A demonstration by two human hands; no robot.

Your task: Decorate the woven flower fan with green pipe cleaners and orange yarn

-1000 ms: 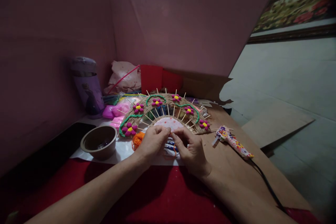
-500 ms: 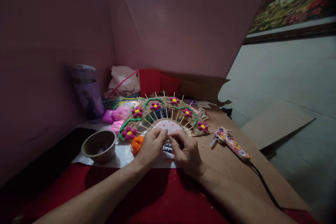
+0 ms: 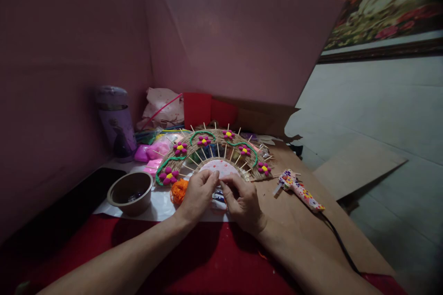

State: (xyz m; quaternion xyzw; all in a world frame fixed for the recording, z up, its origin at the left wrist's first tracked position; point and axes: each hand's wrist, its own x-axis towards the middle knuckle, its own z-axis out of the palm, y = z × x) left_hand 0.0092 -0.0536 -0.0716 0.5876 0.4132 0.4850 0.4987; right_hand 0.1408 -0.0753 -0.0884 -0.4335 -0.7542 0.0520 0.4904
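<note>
My left hand [image 3: 200,192] and my right hand [image 3: 243,200] meet fingertip to fingertip in front of a woven fan-shaped piece [image 3: 221,137]. Each is closed in a pinch; whatever lies between the fingers is too small to make out. Purple flowers with yellow centres, green cords and thin sticks decorate the woven arc, whose inner half-circle [image 3: 218,166] is pale with red dots. Just left of my left hand sits a ball of orange yarn [image 3: 179,191]. Dark blue strips [image 3: 218,196] show below and between my hands.
A brown bowl [image 3: 130,207] and a purple tumbler [image 3: 116,124] stand at the left. Pink bags [image 3: 155,150] lie behind the bowl. On the right, a flower-patterned glue gun [image 3: 301,191] with a black cord rests on brown cardboard [image 3: 277,221]. Red cloth [image 3: 194,258] covers the near edge.
The view has shifted slightly, so the glue gun and cardboard appear a little further left. My hands keep the same pinched pose, fingertips together.
</note>
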